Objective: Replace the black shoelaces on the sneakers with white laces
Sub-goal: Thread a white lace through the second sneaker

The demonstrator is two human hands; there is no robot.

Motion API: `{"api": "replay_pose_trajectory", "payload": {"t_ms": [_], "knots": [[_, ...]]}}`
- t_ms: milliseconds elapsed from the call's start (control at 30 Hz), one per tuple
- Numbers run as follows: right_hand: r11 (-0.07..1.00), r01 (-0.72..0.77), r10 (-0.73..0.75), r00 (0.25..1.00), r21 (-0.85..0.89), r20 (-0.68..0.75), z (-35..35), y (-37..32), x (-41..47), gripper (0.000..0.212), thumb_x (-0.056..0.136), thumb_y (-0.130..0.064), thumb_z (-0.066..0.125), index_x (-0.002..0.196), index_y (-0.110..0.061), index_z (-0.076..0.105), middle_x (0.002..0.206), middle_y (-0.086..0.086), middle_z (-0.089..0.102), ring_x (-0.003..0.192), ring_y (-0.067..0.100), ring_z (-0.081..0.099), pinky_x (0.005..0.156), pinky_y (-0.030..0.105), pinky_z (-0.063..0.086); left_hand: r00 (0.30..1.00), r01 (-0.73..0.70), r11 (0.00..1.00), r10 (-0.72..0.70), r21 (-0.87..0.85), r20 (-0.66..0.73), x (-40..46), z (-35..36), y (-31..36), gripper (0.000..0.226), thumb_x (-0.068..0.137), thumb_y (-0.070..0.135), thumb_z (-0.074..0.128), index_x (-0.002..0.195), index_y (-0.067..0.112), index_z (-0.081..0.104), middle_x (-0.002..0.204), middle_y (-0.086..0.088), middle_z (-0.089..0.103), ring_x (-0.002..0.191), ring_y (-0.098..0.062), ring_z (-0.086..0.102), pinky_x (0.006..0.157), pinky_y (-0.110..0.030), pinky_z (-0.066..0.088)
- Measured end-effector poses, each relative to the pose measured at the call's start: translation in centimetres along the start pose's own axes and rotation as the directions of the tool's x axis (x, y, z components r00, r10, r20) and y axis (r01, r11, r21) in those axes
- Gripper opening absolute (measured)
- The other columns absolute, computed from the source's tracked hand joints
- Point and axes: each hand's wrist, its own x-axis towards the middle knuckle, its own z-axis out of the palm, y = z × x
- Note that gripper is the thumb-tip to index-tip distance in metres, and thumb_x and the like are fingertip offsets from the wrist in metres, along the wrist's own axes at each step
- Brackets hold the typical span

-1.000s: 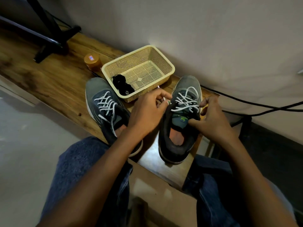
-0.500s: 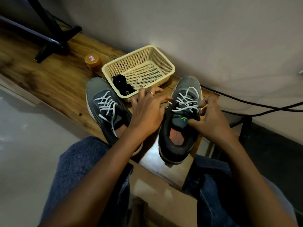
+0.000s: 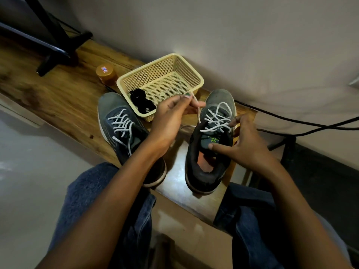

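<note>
Two grey sneakers stand side by side on the wooden table, both threaded with white laces. My left hand (image 3: 171, 117) pinches the free end of the white lace (image 3: 198, 111) and holds it raised over the left side of the right sneaker (image 3: 210, 144). My right hand (image 3: 242, 144) rests on that shoe, thumb on the tongue and fingers spread at its right eyelets. The left sneaker (image 3: 120, 129) lies partly under my left forearm. The black laces (image 3: 141, 103) sit bundled in the cream basket (image 3: 194, 74).
The basket stands just behind the shoes near the wall. An orange-lidded jar (image 3: 105, 72) sits left of it, and a black stand base (image 3: 56, 53) further left. Black cables (image 3: 291, 123) run along the wall at right. My knees in jeans are below the table edge.
My left hand has lifted from the shoe's left side and pulled the white lace end upward. My right fingers have spread out on the shoe.
</note>
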Motion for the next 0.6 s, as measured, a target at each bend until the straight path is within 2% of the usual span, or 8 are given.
{"api": "replay_pose_trajectory", "payload": {"t_ms": [67, 167, 267, 400, 500, 600], "knots": [[1.0, 0.004, -0.004, 1.0, -0.001, 0.009, 0.17, 0.03, 0.03, 0.065, 0.069, -0.035, 0.083, 0.109, -0.023, 0.034, 0.116, 0.005, 0.043, 0.097, 0.015, 0.048, 0.06, 0.019, 0.038, 0.999, -0.022, 0.997, 0.021, 0.068, 0.027, 0.03, 0.06, -0.69, 0.021, 0.096, 0.017, 0.055, 0.084, 0.014, 0.071, 0.1, -0.006, 0.074, 0.097, -0.02, 0.069, 0.094, -0.036, 0.051], [1.0, -0.011, 0.01, 1.0, 0.024, 0.006, 0.22, 0.15, 0.07, 0.058, 0.073, -0.033, 0.081, 0.108, -0.023, 0.036, 0.111, 0.005, 0.047, 0.088, 0.015, 0.051, 0.059, 0.022, 0.039, 0.997, -0.063, 0.991, 0.056, 0.119, 0.061, -0.2, 0.27, -0.87, 0.013, 0.091, 0.006, 0.062, 0.097, 0.01, 0.072, 0.1, -0.003, 0.073, 0.093, -0.008, 0.068, 0.08, -0.017, 0.051], [0.998, -0.022, 0.023, 1.0, 0.054, -0.013, 0.13, 0.09, 0.05, 0.049, 0.076, -0.03, 0.078, 0.103, -0.022, 0.038, 0.093, -0.002, 0.049, 0.076, 0.011, 0.05, 0.057, 0.024, 0.039, 0.994, -0.104, 0.983, 0.099, 0.151, 0.039, -0.35, 0.51, -0.76, 0.017, 0.086, -0.003, 0.065, 0.097, 0.008, 0.071, 0.093, -0.001, 0.072, 0.085, -0.002, 0.067, 0.074, -0.012, 0.049], [0.998, -0.037, 0.04, 0.998, 0.059, -0.047, 0.11, 0.22, 0.07, 0.035, 0.082, -0.026, 0.073, 0.088, -0.026, 0.038, 0.08, 0.0, 0.051, 0.07, 0.016, 0.05, 0.06, 0.032, 0.041, 0.984, -0.124, 0.984, 0.139, 0.131, -0.115, 0.0, 0.31, -0.87, 0.024, 0.085, -0.006, 0.064, 0.087, 0.016, 0.071, 0.089, 0.004, 0.072, 0.085, -0.004, 0.068, 0.078, -0.017, 0.052], [0.997, -0.06, 0.063, 0.996, 0.044, -0.058, 0.08, 0.1, 0.07, 0.031, 0.081, -0.018, 0.069, 0.09, -0.018, 0.04, 0.073, 0.002, 0.053, 0.069, 0.024, 0.054, 0.064, 0.037, 0.045, 0.973, -0.137, 0.986, 0.153, 0.099, -0.175, 0.04, 0.34, -0.73, 0.024, 0.085, -0.008, 0.062, 0.086, 0.014, 0.071, 0.089, 0.001, 0.072, 0.087, -0.009, 0.068, 0.083, -0.024, 0.055], [0.997, -0.074, 0.076, 0.992, 0.017, -0.1, 0.07, -0.13, -0.04, 0.028, 0.079, -0.016, 0.068, 0.088, -0.015, 0.041, 0.07, 0.001, 0.052, 0.066, 0.021, 0.051, 0.061, 0.035, 0.042, 0.96, -0.154, 0.985, 0.167, 0.073, -0.227, 0.12, 0.27, -0.71, 0.025, 0.086, -0.008, 0.061, 0.086, 0.016, 0.071, 0.091, -0.002, 0.072, 0.09, -0.016, 0.07, 0.086, -0.032, 0.056]]}}
